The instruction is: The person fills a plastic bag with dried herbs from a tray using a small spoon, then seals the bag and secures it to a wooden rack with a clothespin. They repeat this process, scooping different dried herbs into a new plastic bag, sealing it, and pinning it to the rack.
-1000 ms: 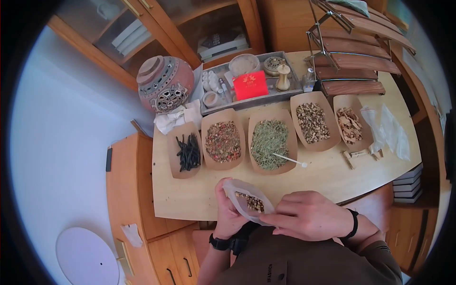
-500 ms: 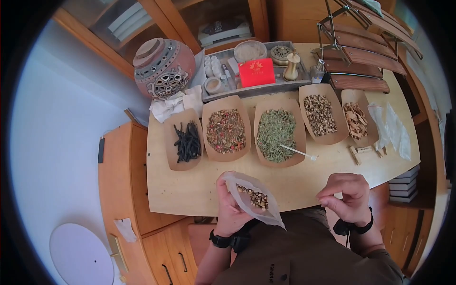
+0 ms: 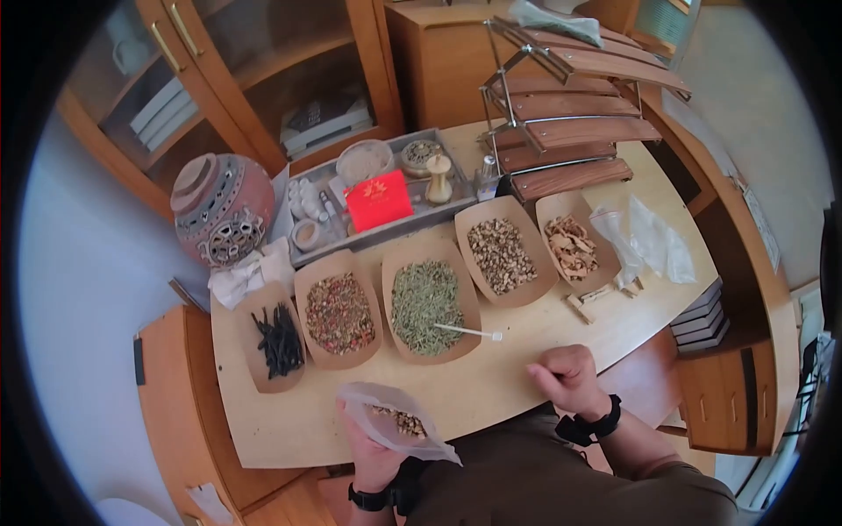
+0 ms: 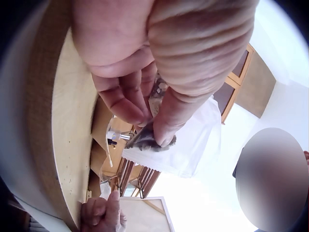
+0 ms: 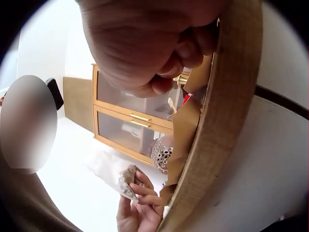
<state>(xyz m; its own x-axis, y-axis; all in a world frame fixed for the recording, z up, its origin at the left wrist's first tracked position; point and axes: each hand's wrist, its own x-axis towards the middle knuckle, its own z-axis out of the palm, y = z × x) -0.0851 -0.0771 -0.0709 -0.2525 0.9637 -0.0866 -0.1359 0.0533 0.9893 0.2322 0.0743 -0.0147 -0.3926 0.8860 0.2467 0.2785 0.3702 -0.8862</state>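
My left hand [image 3: 373, 458] holds a translucent white pouch [image 3: 373, 396] near the table's front edge, its mouth tilted up toward the head camera. Chopped brown and pale dried herb pieces [image 3: 405, 423] lie inside. In the left wrist view, the thumb presses the pouch [image 4: 193, 157] against the fingers, and dark contents show at its bottom. My right hand [image 3: 568, 377] hovers apart from it by the table edge, fingers curled in toward the palm, with nothing seen in them. The right wrist view shows those curled fingers [image 5: 186, 53] above the tabletop.
Several paper trays stand in a row: black strips [image 3: 279, 340], reddish mix [image 3: 338, 316], green herb [image 3: 427, 302] with a white spoon [image 3: 474, 332], brown pieces [image 3: 502, 254], pale chips [image 3: 570, 248]. Wooden clips [image 3: 579, 309] and plastic bags [image 3: 671, 250] lie right; a slatted rack [image 3: 579, 131] stands behind.
My right hand has left the pouch and moved off to the right, its fingers now curled. The left hand keeps its hold on the pouch. The head view has turned rightward.
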